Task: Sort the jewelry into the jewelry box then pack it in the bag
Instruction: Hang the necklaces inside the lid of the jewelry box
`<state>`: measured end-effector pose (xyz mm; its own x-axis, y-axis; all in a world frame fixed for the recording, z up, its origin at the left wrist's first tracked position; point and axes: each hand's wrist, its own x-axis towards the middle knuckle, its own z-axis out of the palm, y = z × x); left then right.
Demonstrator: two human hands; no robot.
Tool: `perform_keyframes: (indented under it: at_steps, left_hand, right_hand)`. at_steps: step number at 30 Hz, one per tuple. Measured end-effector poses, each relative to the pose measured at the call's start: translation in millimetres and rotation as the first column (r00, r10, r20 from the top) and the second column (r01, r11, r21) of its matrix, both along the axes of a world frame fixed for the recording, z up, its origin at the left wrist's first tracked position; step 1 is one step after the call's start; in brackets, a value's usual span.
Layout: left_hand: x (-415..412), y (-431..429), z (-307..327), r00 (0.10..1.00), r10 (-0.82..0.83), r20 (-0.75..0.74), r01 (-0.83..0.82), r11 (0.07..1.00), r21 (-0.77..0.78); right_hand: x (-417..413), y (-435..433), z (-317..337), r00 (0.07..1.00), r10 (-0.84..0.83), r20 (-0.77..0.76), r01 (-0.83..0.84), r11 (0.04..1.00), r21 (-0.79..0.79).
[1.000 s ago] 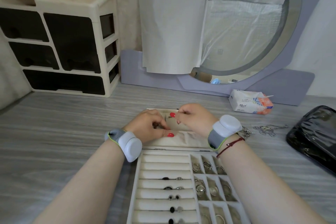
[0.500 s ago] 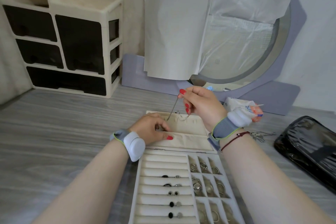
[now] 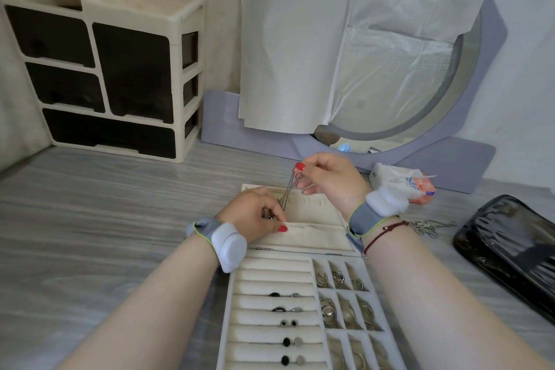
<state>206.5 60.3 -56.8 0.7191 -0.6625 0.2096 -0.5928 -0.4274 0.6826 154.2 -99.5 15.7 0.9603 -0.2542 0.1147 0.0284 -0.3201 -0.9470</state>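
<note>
A cream jewelry box (image 3: 271, 278) lies open before me, rings in its roll rows and earrings in small square compartments. Its lid (image 3: 318, 233) lies flat behind, with a fabric pocket. My right hand (image 3: 329, 182) is raised above the lid and pinches the top of a thin silver chain necklace (image 3: 289, 188). The chain hangs down to my left hand (image 3: 255, 218), which rests on the lid and pinches its lower end. More silver chains (image 3: 426, 227) lie on the table to the right. A glossy black bag (image 3: 510, 245) lies at the far right.
A cream drawer organizer (image 3: 114, 69) stands at the back left. A round mirror on a lilac base (image 3: 435, 147), draped with white paper and plastic, fills the back. A tissue pack (image 3: 399, 182) lies behind my right wrist on the grey wood-grain table (image 3: 105, 219).
My right hand has risen from the lid, drawing the chain up taut. My left hand has stayed low on the lid. The camera view has tilted upward slightly.
</note>
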Motion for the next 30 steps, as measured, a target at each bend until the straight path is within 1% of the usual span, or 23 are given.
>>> perform_keyframes:
  at_steps: [3, 6, 10, 13, 15, 18, 22, 25, 27, 30]
  left_hand:
    - [-1, 2, 3, 0.999, -0.020, -0.046, 0.019, 1.000, -0.014]
    - [-1, 3, 5, 0.999, -0.020, -0.048, 0.019, 0.999, -0.029]
    - [-1, 3, 4, 1.000, -0.014, -0.001, 0.014, 1.000, -0.020]
    - [-1, 3, 5, 1.000, -0.010, -0.019, 0.010, 1.000, -0.026]
    - [-1, 3, 5, 1.000, -0.017, -0.013, 0.016, 1.000, -0.026]
    - [0, 3, 5, 1.000, -0.022, 0.008, 0.022, 0.999, -0.032]
    - [0, 2, 4, 1.000, -0.020, -0.001, 0.020, 0.999, -0.035]
    - [0, 1, 4, 0.999, -0.036, -0.001, 0.036, 0.999, -0.009]
    - [0, 1, 4, 0.999, -0.037, 0.004, 0.037, 0.999, 0.001]
    - [0, 0, 2, 0.998, -0.027, 0.058, 0.026, 1.000, 0.015]
  right_hand:
    - [2, -4, -9, 0.996, -0.051, -0.069, 0.040, 0.988, -0.146]
    - [4, -7, -20, 0.987, -0.081, -0.138, 0.038, 0.957, -0.287]
    - [11, -11, -32, 0.974, -0.096, -0.207, 0.009, 0.924, -0.383]
    - [14, -12, -38, 0.961, -0.101, -0.256, -0.028, 0.889, -0.456]
    - [15, -12, -40, 0.960, -0.103, -0.259, -0.042, 0.864, -0.501]
    - [15, -10, -39, 0.964, -0.093, -0.249, -0.080, 0.792, -0.606]
    - [13, -6, -38, 0.969, -0.044, -0.243, -0.131, 0.740, -0.659]
    - [12, -7, -34, 0.956, -0.028, -0.290, -0.186, 0.706, -0.683]
    - [8, -8, -30, 0.941, -0.009, -0.338, -0.230, 0.715, -0.660]
    - [1, -8, -30, 0.917, 0.044, -0.397, -0.271, 0.798, -0.538]
